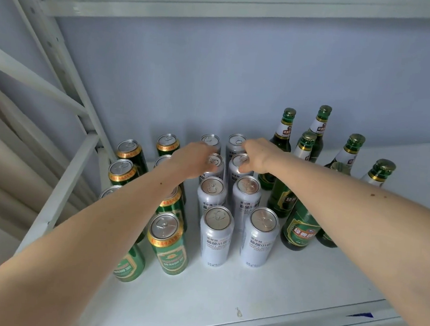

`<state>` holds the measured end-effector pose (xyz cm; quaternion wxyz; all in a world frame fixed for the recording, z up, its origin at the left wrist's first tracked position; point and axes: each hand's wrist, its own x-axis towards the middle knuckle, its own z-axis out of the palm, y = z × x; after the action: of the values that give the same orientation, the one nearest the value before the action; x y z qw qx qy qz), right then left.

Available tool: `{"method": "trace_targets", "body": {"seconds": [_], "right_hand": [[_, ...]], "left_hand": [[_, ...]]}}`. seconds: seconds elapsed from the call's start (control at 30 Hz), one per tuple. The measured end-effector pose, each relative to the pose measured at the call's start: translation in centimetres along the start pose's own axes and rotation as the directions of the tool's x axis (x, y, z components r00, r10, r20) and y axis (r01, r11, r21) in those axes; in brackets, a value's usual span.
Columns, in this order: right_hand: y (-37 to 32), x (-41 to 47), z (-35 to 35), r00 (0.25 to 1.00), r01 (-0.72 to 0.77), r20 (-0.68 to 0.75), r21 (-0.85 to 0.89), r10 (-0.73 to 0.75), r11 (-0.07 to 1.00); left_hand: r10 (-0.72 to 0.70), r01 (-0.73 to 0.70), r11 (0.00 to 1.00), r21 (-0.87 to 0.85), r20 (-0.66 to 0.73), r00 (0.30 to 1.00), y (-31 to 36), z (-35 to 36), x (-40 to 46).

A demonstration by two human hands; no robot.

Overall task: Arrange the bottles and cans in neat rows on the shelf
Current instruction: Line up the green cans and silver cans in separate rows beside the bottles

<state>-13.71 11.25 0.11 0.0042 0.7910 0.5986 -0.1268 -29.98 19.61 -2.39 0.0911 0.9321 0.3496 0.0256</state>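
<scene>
On the white shelf (262, 295) stand two rows of green cans (169, 244) on the left, two rows of white cans (216, 235) in the middle and several green glass bottles (299, 221) on the right. My left hand (192, 161) curls round a white can (215, 161) in the left white row, second from the back. My right hand (256, 157) curls round the white can (239, 162) beside it in the right white row. My forearms cover parts of the green cans and of the bottles.
A white metal upright (62, 58) and a cross rail (62, 187) frame the shelf's left side. The upper shelf's edge (221, 6) runs overhead. A blue-grey wall stands close behind the cans. Bare shelf surface lies in front of the cans.
</scene>
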Motion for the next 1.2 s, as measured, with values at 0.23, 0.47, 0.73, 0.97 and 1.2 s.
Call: {"method": "trace_targets", "body": {"seconds": [0.23, 0.47, 0.73, 0.97, 1.2], "right_hand": [[-1.3, -3.5, -0.4, 0.985, -0.048, -0.166, 0.029, 0.052, 0.998], [-2.2, -6.5, 1.1, 0.99, -0.102, -0.096, 0.036, 0.105, 0.994], [-1.3, -6.9, 2.6, 0.994, -0.077, -0.073, 0.092, 0.084, 0.993], [-0.5, -6.4, 2.3, 0.997, -0.03, -0.07, 0.034, 0.033, 0.999], [-0.3, -6.4, 2.2, 0.998, -0.01, -0.067, 0.018, 0.012, 1.0]], "left_hand": [[0.071, -0.071, 0.997, 0.042, 0.004, 0.997, 0.5, -1.7, -2.5], [0.118, -0.123, 0.992, 0.03, 0.12, 0.986, 2.2, -0.9, -5.0], [0.031, -0.037, 0.997, 0.068, 0.083, 0.996, 2.3, 0.4, -5.6], [-0.031, 0.022, 0.992, 0.128, 0.068, 0.997, 2.9, 0.4, -5.7], [-0.046, 0.033, 0.99, 0.14, 0.091, 0.995, 3.5, 0.3, -6.2]]}}
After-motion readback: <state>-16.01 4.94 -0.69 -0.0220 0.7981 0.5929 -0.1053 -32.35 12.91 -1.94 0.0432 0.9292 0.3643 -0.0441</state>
